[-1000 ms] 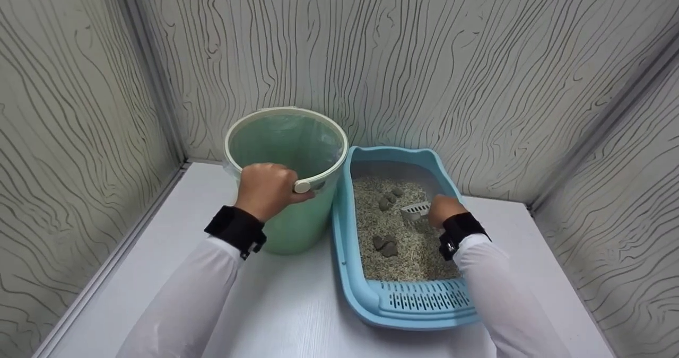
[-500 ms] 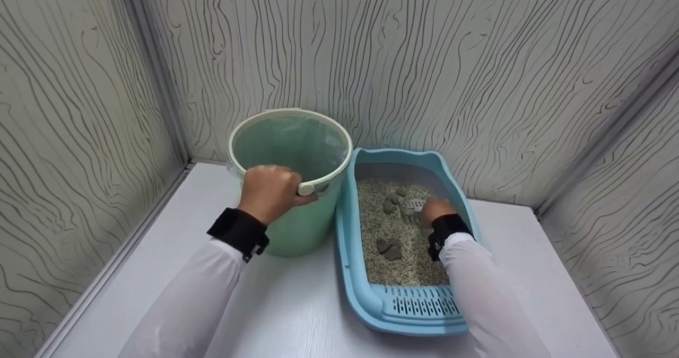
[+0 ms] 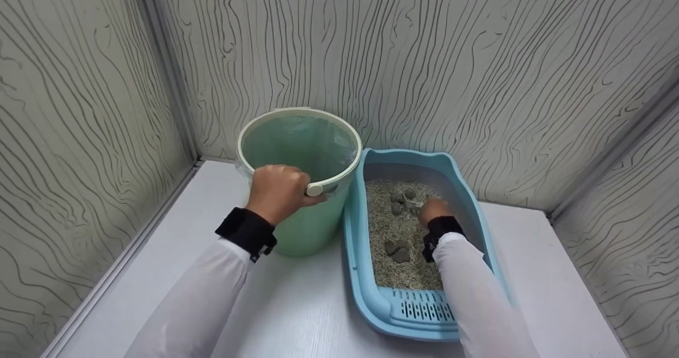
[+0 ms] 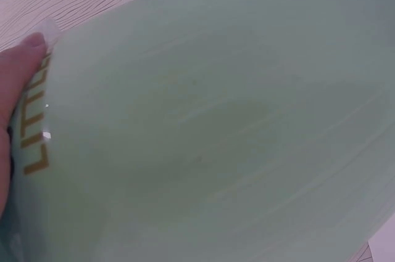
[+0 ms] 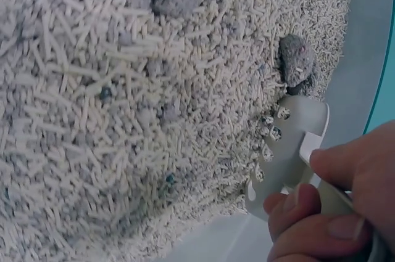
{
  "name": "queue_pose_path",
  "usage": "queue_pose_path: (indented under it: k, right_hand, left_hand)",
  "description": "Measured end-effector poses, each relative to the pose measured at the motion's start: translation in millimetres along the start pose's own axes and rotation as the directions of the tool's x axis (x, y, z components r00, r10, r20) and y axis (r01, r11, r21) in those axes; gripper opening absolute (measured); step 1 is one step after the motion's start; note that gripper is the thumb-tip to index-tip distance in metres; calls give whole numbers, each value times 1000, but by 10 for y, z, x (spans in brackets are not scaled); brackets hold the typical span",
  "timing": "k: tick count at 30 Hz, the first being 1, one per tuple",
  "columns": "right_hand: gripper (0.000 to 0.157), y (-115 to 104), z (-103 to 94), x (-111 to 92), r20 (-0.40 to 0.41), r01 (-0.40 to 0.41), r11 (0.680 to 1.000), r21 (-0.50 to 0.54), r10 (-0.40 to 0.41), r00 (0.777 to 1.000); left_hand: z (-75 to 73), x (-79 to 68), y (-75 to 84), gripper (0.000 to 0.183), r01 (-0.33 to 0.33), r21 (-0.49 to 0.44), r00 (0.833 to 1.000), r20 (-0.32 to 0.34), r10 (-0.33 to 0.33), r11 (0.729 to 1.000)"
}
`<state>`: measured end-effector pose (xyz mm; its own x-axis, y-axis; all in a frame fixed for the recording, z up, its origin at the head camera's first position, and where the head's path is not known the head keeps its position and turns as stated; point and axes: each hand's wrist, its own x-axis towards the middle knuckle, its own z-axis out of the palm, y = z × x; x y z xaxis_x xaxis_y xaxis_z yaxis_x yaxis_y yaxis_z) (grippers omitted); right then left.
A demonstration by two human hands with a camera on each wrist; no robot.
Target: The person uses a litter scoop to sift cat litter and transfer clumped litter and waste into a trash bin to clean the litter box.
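Observation:
My left hand [image 3: 280, 193] grips the near rim of a pale green trash bin [image 3: 313, 233], lined with a clear bag. In the left wrist view the bin's wall [image 4: 203, 120] fills most of the picture, and the thumb lies near its lettering. My right hand [image 3: 435, 211] holds a light grey slotted litter scoop [image 5: 289, 142] by its handle, low inside a blue litter box [image 3: 356, 246]. The scoop's blade is down in the pellet litter [image 5: 154, 83], right by a grey clump [image 5: 296, 58]. Fingers hide much of the handle.
Another group of dark clumps [image 3: 398, 252] lies nearer the front of the box. A slotted step [image 3: 424, 307] forms the box's front end. Bin and box stand side by side on a white tabletop [image 3: 302, 299], close to the wood-patterned back wall [image 3: 371, 61].
My right hand has moved the scoop leftward and slightly away from me, up to the rear clumps. The left hand keeps its grip on the bin. The head view has shifted slightly.

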<state>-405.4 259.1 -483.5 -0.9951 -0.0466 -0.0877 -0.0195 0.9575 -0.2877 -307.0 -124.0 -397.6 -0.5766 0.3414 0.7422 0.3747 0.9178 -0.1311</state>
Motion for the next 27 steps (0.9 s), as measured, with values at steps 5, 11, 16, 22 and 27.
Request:
queue_pose_path:
  k: [5,11,16,22,27]
  right_hand:
    - [23,101,16,1,-17,15,1000,-4,-15,1000]
    - [29,53,-113,-151,53,58,997,-50,-55,997]
    - [28,-30,-250,-315,-14,104,990,-92,-106,994]
    - [35,4,-407,-606,-137,154,988,-24,-156,978]
    - [28,65,-523,-870,-136,142,987,72,-132,982]
  left_hand:
    - [7,22,29,72,5,-14,1000,0,-5,1000]
    - [-1,11,3,74,-1,-2,1000,-5,1,1000]
    - [-23,5,-29,75,7,-3,1000,2,-7,1000]
    - [-31,12,-5,75,19,-20,999,29,-19,1000]
    - [-41,11,11,76,15,-15,999,34,-14,1000]
